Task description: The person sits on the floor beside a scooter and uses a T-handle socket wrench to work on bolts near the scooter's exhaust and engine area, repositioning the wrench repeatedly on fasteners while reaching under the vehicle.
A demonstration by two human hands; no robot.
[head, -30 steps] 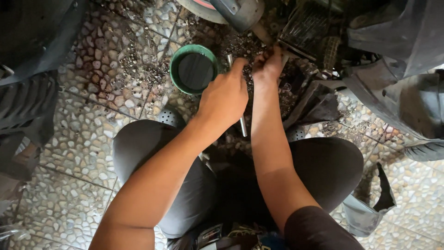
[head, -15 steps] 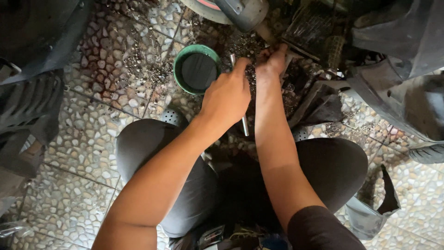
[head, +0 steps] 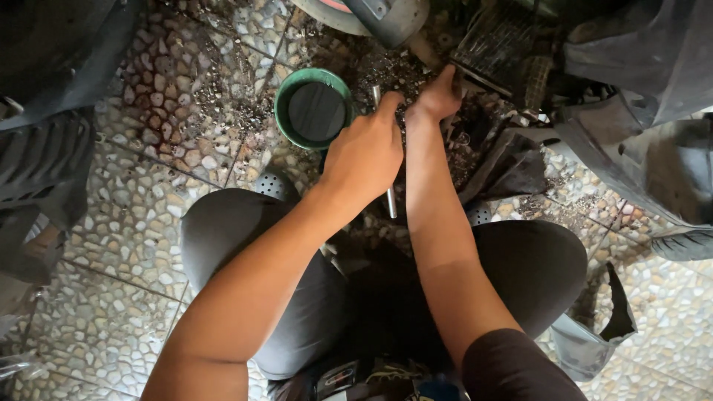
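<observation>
Fingers of left hand [head: 365,152] wrapped around metal rod [head: 389,199], right hand [head: 438,96] fingers hidden, green bowl [head: 313,110] beside.

floor [head: 141,223]: pebble-pattern tiles | grit-strewn | dim light

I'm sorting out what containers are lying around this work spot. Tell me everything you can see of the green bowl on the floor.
The green bowl is round, with a thick green rim that looks like plastic. Its inside is dark, either filled with a dark liquid or simply blackened; which one is unclear. It sits upright on the pebble-patterned tile floor, among scattered small debris, just beyond the person's knee. The left hand, which grips a metal rod, is close to its right side and seems not to touch it.
</observation>
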